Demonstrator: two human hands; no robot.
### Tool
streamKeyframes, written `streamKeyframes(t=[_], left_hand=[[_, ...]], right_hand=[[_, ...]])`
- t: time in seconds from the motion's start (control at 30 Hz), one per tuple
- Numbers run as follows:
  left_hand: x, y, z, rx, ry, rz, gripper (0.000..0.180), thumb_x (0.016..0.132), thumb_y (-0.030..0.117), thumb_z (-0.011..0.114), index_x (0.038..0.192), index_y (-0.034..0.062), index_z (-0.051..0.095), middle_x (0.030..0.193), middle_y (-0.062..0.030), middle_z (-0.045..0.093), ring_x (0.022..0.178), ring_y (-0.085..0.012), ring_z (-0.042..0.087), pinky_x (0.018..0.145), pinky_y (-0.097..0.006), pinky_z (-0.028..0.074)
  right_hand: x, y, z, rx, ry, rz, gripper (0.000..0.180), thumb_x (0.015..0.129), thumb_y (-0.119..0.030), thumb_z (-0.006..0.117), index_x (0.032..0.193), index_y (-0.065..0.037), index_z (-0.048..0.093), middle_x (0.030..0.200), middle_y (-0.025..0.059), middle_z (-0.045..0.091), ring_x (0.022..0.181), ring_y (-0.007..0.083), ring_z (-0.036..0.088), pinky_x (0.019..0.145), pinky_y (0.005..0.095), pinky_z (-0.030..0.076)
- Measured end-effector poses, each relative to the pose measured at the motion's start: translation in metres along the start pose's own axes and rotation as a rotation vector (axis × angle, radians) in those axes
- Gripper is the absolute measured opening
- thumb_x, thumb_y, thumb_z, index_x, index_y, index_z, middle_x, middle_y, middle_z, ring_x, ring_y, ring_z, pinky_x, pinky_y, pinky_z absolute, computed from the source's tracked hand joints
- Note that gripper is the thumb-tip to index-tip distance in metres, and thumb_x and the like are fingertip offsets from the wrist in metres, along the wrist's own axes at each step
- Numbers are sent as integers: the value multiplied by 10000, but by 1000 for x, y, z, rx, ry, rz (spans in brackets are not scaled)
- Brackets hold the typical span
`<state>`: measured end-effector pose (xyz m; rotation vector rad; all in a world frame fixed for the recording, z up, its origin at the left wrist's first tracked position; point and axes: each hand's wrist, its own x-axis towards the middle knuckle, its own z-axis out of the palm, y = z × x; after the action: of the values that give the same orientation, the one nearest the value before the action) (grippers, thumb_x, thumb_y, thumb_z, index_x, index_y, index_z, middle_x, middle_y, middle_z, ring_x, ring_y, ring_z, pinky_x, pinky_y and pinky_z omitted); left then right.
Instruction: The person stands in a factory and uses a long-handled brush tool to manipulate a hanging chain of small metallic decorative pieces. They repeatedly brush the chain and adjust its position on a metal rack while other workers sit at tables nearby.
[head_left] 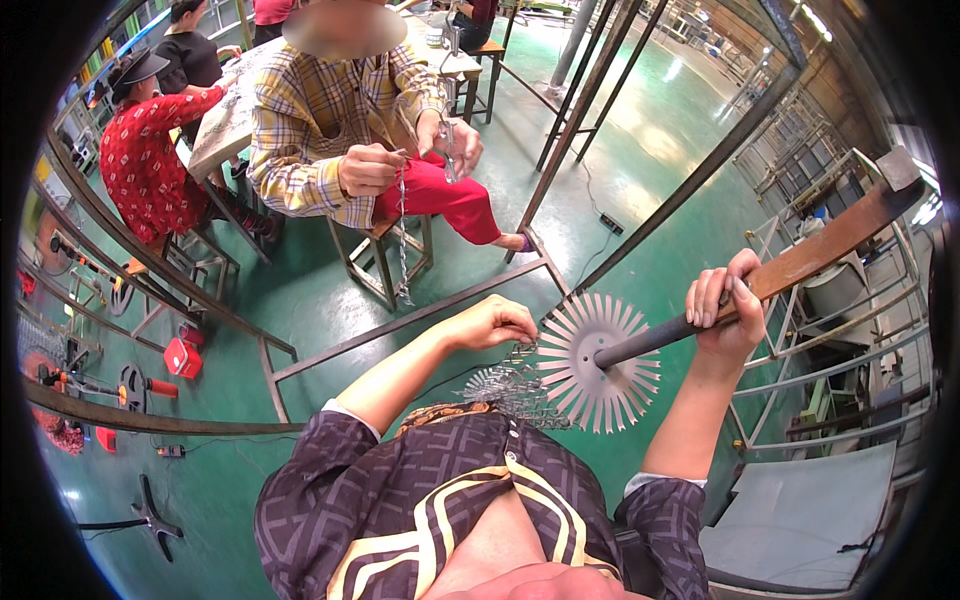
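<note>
A round metal disc (571, 368) with many slotted teeth stands in front of my body, mounted on a dark shaft (645, 342). My right hand (728, 300) is wrapped round the upper end of this shaft, where it meets a long brown bar (825, 240). Left of the disc, my left hand (498, 322) has its fingers curled and pressed together. Just below its fingertips hangs a tangle of small linked metal pieces (520, 390), spread between the disc and a second toothed disc (484, 383). What the left fingertips pinch is too small to make out.
A metal frame bar (400, 325) crosses ahead of me, with slanted posts (690, 190) to the right. Beyond it a seated person in a plaid shirt (300, 140) holds a metal chain (403, 235). Others sit at a table (212, 145). A grey sheet (810, 510) lies at lower right.
</note>
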<state>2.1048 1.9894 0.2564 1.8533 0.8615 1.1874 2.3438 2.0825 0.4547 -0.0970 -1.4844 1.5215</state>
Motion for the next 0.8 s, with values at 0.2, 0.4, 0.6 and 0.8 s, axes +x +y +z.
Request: streamKeyframes(t=[0.2,0.4,0.6,0.8], left_hand=[[-4,1,2,10,2,29,95,759,1,641,853,-5,627,798,-84,630,754,-200,613,668,-303,479],[-11,0,12,-3,40,21,115,770,62,663,864,2,633,799,-80,639,740,-192,617,668,-304,484],[-15,2,17,9,70,-11,112,764,70,671,843,-1,637,783,-83,638,741,-208,624,673,-312,480],[-18,-1,17,48,70,1,116,761,65,672,849,-5,641,787,-88,640,741,-213,628,669,-313,484]], right_hand=[[0,-1,5,-14,10,-3,158,775,-125,482,748,-51,345,432,64,394,350,132,365,365,260,381],[-2,-6,14,-29,32,-4,157,775,-125,484,746,-53,347,427,61,395,348,128,368,365,251,378],[-3,-7,18,-39,31,-14,166,775,-128,489,745,-53,344,427,63,397,346,129,365,365,248,378],[-5,-6,18,-32,28,-10,168,774,-130,492,752,-51,345,431,63,397,350,130,368,365,250,381]])
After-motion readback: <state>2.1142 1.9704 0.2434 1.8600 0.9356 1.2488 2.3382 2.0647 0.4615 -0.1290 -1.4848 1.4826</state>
